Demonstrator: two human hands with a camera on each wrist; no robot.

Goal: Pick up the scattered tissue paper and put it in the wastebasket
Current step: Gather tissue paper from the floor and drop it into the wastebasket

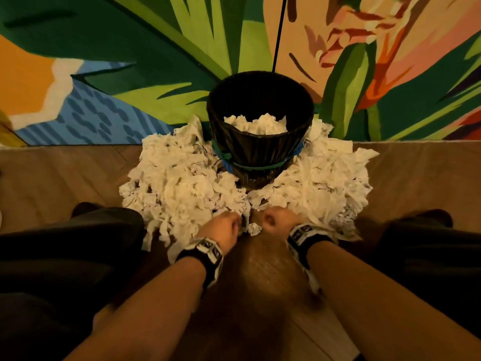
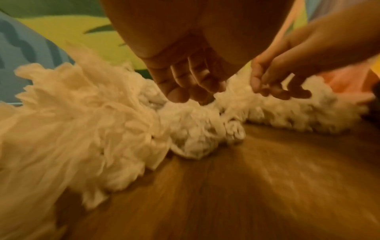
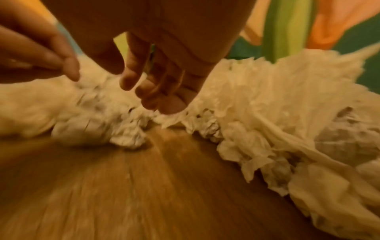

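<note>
Both my left hand [image 1: 226, 228] and right hand [image 1: 276, 221] hang loosely curled and empty just above the tissue paper [image 1: 182, 183], wastebasket [image 1: 260, 155] beyond.

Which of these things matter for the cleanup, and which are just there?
Part of the job:
scattered tissue paper
wastebasket
left hand
right hand

Just there:
colourful mural
wooden floor
wrist bands

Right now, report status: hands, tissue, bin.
Left hand and right hand curled, empty, above tissue paper. Wastebasket partly filled, ringed by paper. Nothing in the way.
</note>
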